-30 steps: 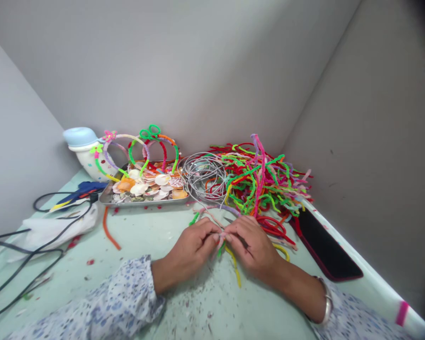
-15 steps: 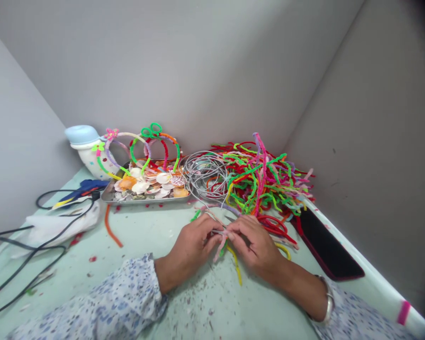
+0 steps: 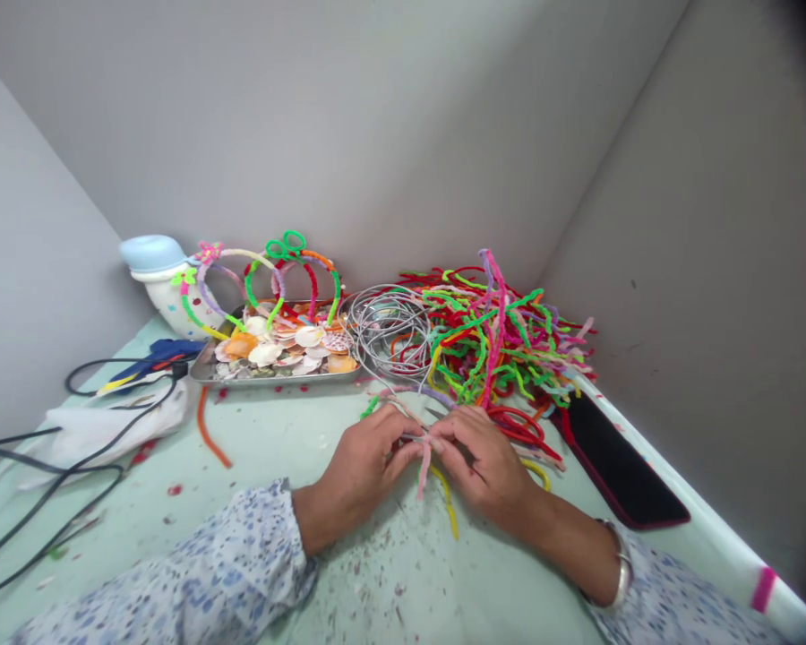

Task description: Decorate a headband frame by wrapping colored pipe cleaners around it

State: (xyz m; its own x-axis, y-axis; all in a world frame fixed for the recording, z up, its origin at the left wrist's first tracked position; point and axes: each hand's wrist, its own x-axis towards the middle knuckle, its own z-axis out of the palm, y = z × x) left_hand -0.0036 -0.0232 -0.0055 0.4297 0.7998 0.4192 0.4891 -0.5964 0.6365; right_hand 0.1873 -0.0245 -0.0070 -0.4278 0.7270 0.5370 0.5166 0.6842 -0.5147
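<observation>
My left hand [image 3: 369, 461] and my right hand [image 3: 487, 461] meet over the middle of the table, fingertips almost touching. Between thumb and forefinger, the left pinches a thin grey wire that runs toward the right fingertips. A short pink pipe cleaner [image 3: 424, 470] hangs down from the spot where the right thumb and forefinger pinch it at the wire. Below the right fingers a yellow pipe cleaner [image 3: 449, 506] lies on the table. Just behind the hands shows a pointed metal blade [image 3: 434, 413], its rest hidden. The coil of grey wire [image 3: 390, 336] sits beyond.
A metal tray [image 3: 275, 381] of seashells stands at the back left, with pipe-cleaner headbands [image 3: 295, 269] upright in it. A tangled pipe-cleaner heap [image 3: 503, 340] fills the back right, beside a black pad [image 3: 624, 461]. Black cable [image 3: 73, 470] and a plastic bag [image 3: 134, 425] lie left.
The pink pipe cleaner's hanging end has swung slightly right and hangs straighter; a bit of green beside it no longer shows. Both hands keep nearly the same place and grip.
</observation>
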